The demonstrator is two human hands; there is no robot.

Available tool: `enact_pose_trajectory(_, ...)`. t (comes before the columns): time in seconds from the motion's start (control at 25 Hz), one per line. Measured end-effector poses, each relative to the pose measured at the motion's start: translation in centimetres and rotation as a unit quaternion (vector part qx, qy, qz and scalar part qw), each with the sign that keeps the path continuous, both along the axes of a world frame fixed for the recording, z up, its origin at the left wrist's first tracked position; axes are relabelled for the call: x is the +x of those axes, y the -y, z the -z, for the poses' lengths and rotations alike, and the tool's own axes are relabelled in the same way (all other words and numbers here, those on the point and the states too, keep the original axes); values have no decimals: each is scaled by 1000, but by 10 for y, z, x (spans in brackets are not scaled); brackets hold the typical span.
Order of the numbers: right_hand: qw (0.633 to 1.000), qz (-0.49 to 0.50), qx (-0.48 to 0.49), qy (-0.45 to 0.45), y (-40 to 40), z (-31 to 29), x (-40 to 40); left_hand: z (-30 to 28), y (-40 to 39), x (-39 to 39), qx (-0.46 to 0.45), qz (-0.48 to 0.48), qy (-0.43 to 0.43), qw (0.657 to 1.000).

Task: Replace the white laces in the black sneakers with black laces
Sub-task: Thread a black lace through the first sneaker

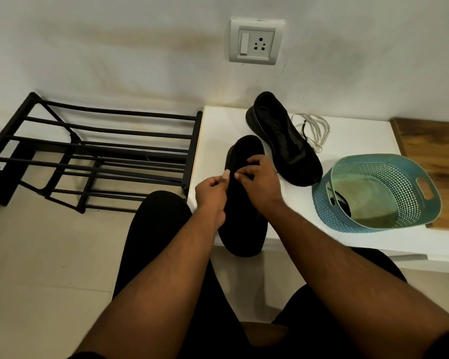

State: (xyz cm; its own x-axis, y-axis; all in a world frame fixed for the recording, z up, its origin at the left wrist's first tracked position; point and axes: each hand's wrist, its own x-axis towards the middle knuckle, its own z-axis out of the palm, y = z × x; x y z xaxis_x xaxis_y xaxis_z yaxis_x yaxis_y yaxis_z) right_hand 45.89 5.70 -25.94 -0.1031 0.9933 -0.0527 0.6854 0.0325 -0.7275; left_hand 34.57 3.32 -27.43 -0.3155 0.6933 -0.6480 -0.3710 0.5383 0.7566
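Both hands on near shoe [244,221]: left hand [211,193] and right hand [260,177] pinch, likely black lace, unseen. Thread eyelets evenly. White laces [315,129] at 1 o'clock.

head cam | looks forward-down — close over white table [347,141] (single view)

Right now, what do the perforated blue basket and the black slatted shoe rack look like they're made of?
The perforated blue basket looks like moulded plastic, matte: uniform lattice holes, cut-out handles. The black slatted shoe rack appears to be painted metal tubing with dark joints, though plastic-coated tube can't be ruled out.
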Motion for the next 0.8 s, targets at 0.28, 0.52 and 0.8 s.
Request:
enact_pose_trajectory(0.28, 996, 41, -36, -66, -11, -4, 48, -24, 1, 0, 97, -140, 202, 964)
enact_pose_trajectory(0.52, 995, 6, -102, -14, -9, -19, 68, -70, -4, -32, 175, -204, 200, 942)
enact_pose_trajectory(0.8, 986, -28, -17, 165, -13, -73, 93, -120, 7, -125, 232, 7, -302, 924)
